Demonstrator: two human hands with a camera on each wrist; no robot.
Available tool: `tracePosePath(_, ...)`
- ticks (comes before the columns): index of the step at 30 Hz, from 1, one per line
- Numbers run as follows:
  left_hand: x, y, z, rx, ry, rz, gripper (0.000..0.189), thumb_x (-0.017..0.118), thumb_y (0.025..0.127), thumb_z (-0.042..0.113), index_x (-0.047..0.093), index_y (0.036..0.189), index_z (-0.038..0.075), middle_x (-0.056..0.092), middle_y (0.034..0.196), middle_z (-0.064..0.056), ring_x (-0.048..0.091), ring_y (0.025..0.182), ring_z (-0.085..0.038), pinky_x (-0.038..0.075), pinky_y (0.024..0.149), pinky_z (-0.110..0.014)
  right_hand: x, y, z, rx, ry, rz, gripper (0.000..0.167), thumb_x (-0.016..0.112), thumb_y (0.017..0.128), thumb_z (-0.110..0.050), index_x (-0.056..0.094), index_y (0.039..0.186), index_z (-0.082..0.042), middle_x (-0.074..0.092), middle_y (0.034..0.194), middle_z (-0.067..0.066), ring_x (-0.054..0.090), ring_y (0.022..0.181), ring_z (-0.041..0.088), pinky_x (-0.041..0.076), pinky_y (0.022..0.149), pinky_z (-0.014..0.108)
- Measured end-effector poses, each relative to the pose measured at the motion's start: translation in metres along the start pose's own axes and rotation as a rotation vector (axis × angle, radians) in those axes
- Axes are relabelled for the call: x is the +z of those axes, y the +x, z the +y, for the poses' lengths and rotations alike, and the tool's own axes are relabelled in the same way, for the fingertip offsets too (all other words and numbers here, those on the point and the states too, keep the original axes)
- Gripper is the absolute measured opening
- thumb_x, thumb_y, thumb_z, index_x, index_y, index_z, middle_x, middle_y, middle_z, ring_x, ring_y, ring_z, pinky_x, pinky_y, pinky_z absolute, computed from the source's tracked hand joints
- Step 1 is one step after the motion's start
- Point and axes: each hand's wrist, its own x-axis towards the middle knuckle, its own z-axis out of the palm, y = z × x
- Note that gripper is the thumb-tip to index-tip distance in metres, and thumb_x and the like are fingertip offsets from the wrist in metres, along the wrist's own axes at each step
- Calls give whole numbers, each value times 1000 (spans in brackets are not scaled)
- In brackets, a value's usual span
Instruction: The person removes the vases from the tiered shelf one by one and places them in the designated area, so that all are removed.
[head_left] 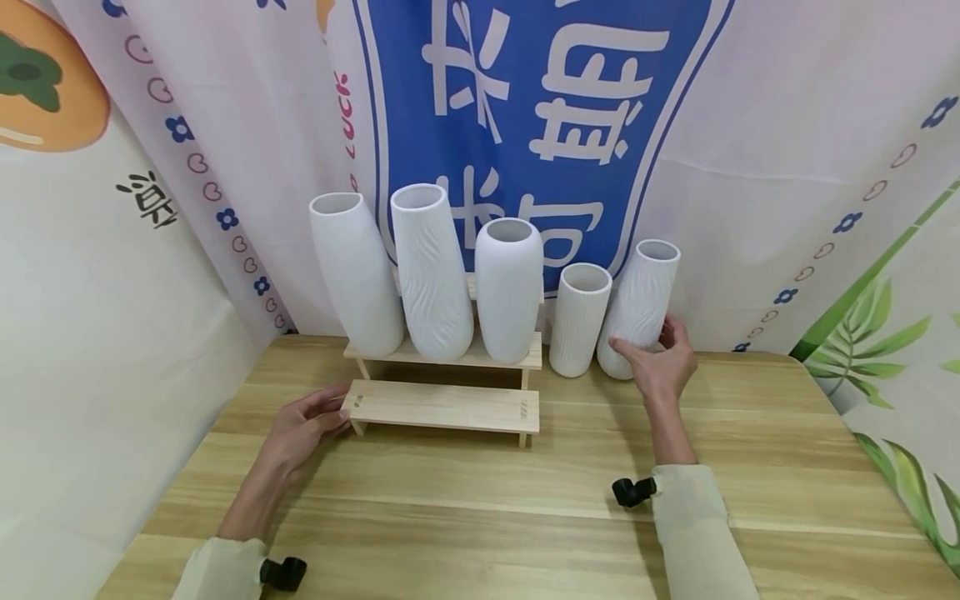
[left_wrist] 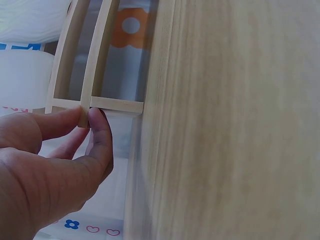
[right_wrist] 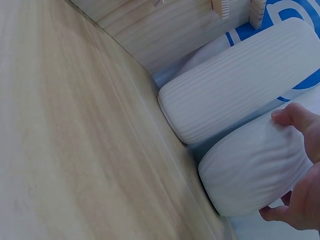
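Note:
My left hand (head_left: 300,429) pinches the left end of the lowest board of a pale wooden stepped stand (head_left: 442,406). In the left wrist view, thumb and fingers meet around the board's end (left_wrist: 86,95). My right hand (head_left: 663,362) grips the lower part of a white vase with a wavy surface (head_left: 641,292), thumb on one side and fingers on the other. Its base is at the tabletop in the right wrist view. Just left of it stands a shorter ribbed white vase (head_left: 581,325).
On the stand's middle step are three white vases: a tall one at left (head_left: 356,275), a wavy one (head_left: 431,275) and a smooth rounded one (head_left: 510,292). A printed curtain (head_left: 750,208) hangs behind the wood-grain table (head_left: 450,517).

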Motion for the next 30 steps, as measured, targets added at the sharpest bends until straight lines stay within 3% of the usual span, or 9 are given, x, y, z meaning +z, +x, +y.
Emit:
tracePosePath(19, 1, -2, 1, -2, 20, 0, 55, 59, 108, 0, 43, 160, -4, 50, 154, -30, 67, 105, 1, 62, 96, -15, -2, -3, 3, -9, -14, -14, 88, 97, 75, -15, 56, 152, -10, 63, 144, 16, 58, 134, 27, 50, 111, 40)
tracePosePath(30, 0, -1, 1, -6, 26, -7, 55, 57, 108, 0, 42, 162, -2, 48, 155, -29, 66, 106, 1, 61, 97, -15, -17, -6, -17, 0, -106, -168, 94, 90, 84, -15, 40, 162, -5, 51, 160, 23, 49, 147, 40, 44, 125, 55)
